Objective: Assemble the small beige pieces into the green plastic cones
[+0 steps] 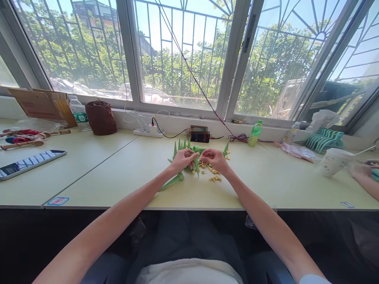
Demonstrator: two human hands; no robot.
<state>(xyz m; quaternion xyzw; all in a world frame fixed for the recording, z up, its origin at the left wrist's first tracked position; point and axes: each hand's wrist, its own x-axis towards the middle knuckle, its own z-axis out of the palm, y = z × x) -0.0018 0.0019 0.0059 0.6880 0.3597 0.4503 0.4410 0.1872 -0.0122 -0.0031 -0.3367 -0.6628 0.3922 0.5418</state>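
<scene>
My left hand [182,159] pinches a green cone [197,168] whose tip points down toward the table. Close beside its upper end, my right hand [215,159] has its thumb and fingers pressed together; what they hold is too small to make out. Small yellow pieces [216,179] lie scattered below and around my right hand. Several green cones [179,145] stand upright behind my left hand, with others lying among them. A single green cone [226,147] stands behind my right hand. Another larger green cone [174,180] lies on its side by my left wrist.
A phone [32,163], wooden-handled items [26,138], a water bottle [79,112] and a brown bag [101,118] are at left. A power strip [148,133] and green bottle [255,133] stand along the back. At right are teal hangers [325,140], a cup [334,161] and another person's arm [365,179].
</scene>
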